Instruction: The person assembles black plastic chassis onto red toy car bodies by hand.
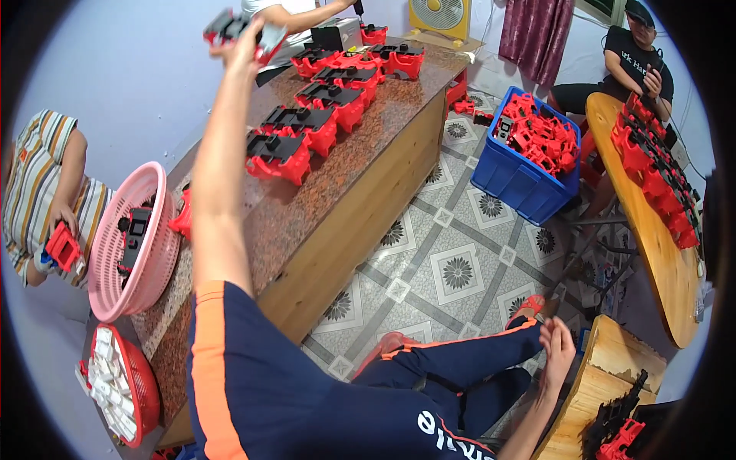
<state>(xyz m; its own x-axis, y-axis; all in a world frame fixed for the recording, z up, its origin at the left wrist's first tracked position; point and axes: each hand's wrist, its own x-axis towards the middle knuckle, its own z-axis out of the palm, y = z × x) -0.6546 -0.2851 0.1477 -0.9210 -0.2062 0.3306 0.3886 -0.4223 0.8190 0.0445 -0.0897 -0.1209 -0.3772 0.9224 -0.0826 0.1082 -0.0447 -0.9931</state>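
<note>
1. The held unit [222, 29] is motion-blurred and partly covered by fingers, so its finer details are hard to make out.
2. The left forearm hides part of a red piece [182, 215] on the counter [330, 218], beside the pink basket [103, 307].
3. A far worker [295, 19] is cut off by the upper edge; the near-right red and black parts [622, 438] fade into the dark rim.
4. White lettering runs across the wearer's navy shirt [299, 406], bent by folds and cut by the lower edge; paler lettering shows on the black T-shirt [619, 57] of a seated person at far right.
5. The held unit is red and black with a pale grey section. It is up in the air at far left, above the counter's far-left side.
6. The left hand [247, 50] grips this unit, fingers wrapped round it.
7. The right hand [558, 349] is loosely curled and visibly unburdened, near the wearer's knee and the low wooden table [621, 349].
8. Similar red and black units [299, 121] stand in rows along the counter.
</note>
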